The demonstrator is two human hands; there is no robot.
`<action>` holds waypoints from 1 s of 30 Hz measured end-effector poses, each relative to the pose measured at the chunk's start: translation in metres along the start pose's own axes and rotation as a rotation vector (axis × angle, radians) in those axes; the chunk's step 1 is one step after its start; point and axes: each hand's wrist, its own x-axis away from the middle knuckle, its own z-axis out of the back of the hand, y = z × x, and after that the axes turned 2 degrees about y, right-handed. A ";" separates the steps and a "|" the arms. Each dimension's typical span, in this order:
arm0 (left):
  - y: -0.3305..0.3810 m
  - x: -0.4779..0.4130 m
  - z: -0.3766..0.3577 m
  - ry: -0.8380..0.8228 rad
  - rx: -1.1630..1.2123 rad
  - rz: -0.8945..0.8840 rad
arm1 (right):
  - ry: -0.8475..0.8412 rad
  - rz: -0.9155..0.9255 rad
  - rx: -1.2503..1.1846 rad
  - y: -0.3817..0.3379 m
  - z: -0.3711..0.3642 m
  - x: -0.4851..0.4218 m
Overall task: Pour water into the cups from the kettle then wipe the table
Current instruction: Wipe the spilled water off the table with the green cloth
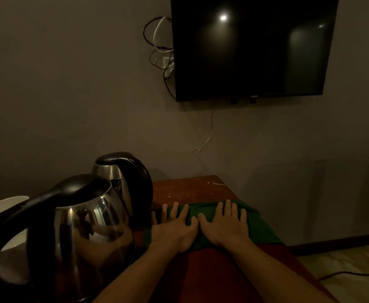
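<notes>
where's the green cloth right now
In the head view the green cloth lies on the table, right of the near kettle, pressed under the left hand and right hand.

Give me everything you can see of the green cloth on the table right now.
The green cloth is dark, soft-looking fabric, lying spread and slightly rumpled on the reddish-brown table, reaching its right edge. Its far edge is bunched into a low ridge. The left hand and right hand press on it side by side, palms down, fingers straight and spread. In the dim light, no pattern or label can be made out.
</notes>
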 end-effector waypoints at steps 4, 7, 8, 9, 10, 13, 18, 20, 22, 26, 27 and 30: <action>-0.001 -0.020 0.001 -0.013 -0.014 0.013 | 0.002 -0.021 0.014 -0.005 0.000 -0.014; -0.001 -0.034 0.000 -0.022 -0.036 0.026 | -0.016 -0.035 0.021 -0.008 0.000 -0.026; -0.001 -0.038 0.000 -0.019 -0.041 0.029 | -0.018 -0.036 0.022 -0.009 0.000 -0.030; -0.001 -0.042 -0.001 -0.016 -0.044 0.032 | -0.019 -0.035 0.023 -0.009 0.000 -0.034; -0.001 -0.045 -0.002 -0.012 -0.048 0.033 | -0.019 -0.033 0.022 -0.010 -0.001 -0.039; -0.002 -0.057 -0.003 -0.009 -0.057 0.039 | -0.014 -0.017 0.022 -0.011 -0.002 -0.050; 0.000 -0.079 -0.003 -0.001 -0.039 0.056 | -0.008 -0.004 0.022 -0.012 -0.003 -0.069; 0.001 -0.088 -0.002 0.008 -0.027 0.068 | -0.005 0.003 0.022 -0.013 -0.004 -0.078; 0.003 -0.097 -0.002 0.023 -0.022 0.068 | -0.004 0.008 0.016 -0.013 -0.005 -0.088; 0.005 -0.115 -0.003 0.045 -0.005 0.070 | -0.001 0.027 0.021 -0.013 -0.007 -0.109; 0.005 -0.120 -0.003 0.047 -0.007 0.071 | -0.001 0.032 0.020 -0.013 -0.007 -0.115; 0.006 -0.137 -0.004 0.049 -0.003 0.069 | 0.005 0.041 0.016 -0.014 -0.009 -0.130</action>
